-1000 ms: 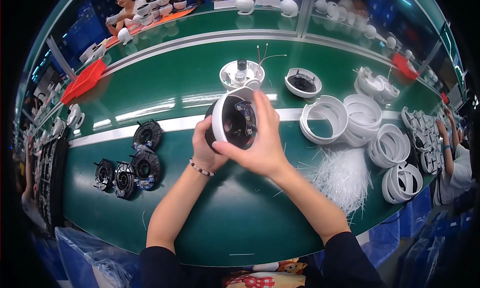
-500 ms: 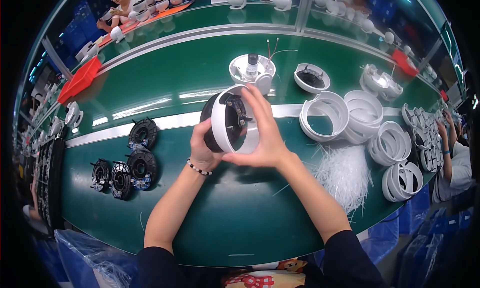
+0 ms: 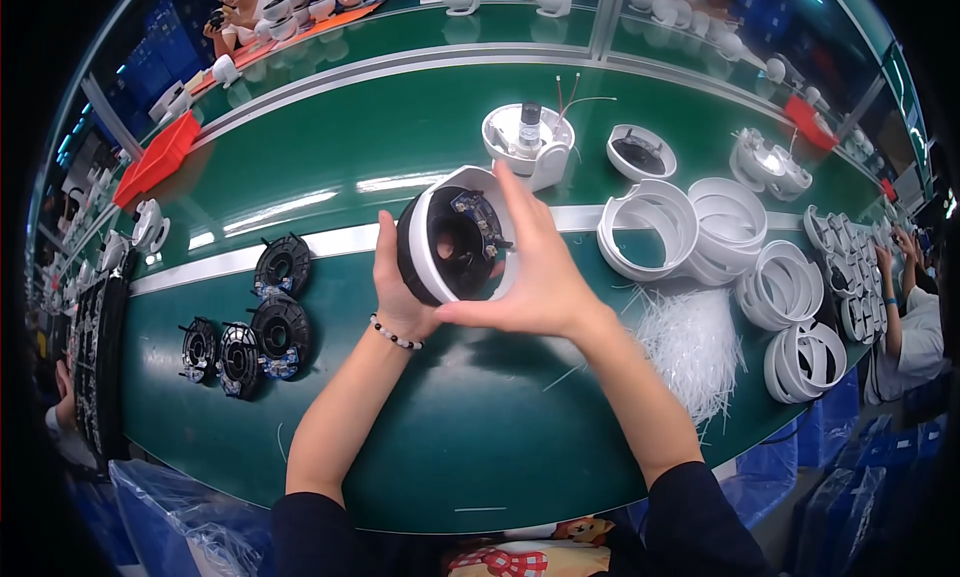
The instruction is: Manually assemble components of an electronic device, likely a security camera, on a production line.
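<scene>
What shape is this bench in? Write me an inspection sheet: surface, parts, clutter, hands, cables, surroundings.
Surface: glossy green bench top.
Parts: white ring-shaped shell around a black disc part, held; four black discs left, white rings right.
Clutter: heap of pale strips beside the rings.
Hands: right hand grips the shell; left hand beside it, thumb raised, fingers mostly hidden.
Cables: thin wires rise from a white bowl-shaped housing.
Surroundings: red tray far left; co-worker beyond the bench.

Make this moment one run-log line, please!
left hand: cupped at black circuit-board part | right hand: gripping white ring | ring: around part | similar parts: table, left
</scene>
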### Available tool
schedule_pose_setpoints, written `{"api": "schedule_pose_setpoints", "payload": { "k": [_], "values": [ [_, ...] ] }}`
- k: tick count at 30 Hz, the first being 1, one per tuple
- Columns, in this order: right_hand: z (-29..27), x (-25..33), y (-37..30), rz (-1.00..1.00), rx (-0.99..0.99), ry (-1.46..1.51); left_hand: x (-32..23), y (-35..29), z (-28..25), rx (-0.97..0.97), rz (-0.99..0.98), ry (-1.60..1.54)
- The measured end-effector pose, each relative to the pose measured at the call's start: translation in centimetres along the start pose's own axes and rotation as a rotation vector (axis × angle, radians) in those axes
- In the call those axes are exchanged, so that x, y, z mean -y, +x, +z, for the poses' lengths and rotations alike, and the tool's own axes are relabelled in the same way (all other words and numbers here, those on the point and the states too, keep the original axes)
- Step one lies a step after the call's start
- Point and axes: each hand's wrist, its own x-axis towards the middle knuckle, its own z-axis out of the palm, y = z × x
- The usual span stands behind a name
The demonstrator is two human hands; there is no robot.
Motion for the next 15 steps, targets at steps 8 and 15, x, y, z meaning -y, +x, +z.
{"api": "schedule_pose_setpoints", "payload": {
  "k": [8,15],
  "values": [
    [1.0,-0.1,0.1,-0.098,-0.030,-0.047,0.1,0.4,-0.1,-0.033,0.016,-0.038],
    [1.8,0.8,-0.2,0.019,-0.085,-0.100,0.8,0.2,-0.5,0.238,0.058,-0.069]
  ]
}}
